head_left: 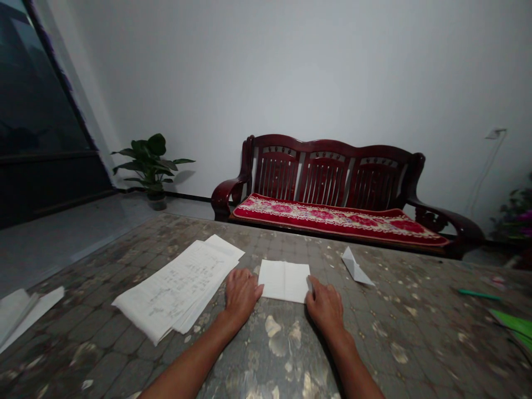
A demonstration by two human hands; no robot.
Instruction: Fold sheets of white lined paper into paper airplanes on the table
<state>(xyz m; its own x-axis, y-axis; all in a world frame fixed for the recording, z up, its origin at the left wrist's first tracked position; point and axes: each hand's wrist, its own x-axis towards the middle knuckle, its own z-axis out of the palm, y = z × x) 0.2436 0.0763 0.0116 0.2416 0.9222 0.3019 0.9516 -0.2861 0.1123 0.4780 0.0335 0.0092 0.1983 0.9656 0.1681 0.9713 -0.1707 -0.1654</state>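
A white sheet of paper (272,279), folded to a small rectangle with a crease down its middle, lies on the table in front of me. My left hand (242,293) is at its left edge, fingers curled and the thumb touching the paper's lower left corner. At the opposite edge, my right hand (326,303) has its fingers bent and closed on the paper's right side. The undersides of both hands are hidden. Farther right stands a folded white paper shape (355,268) with a raised point.
The patterned table (374,332) carries a stack of written papers (178,288) left of my hands and more white papers (25,313) at far left. A green pen (479,293) and a bright green item (513,327) lie right. Behind are a wooden bench (324,172) and potted plant (152,160).
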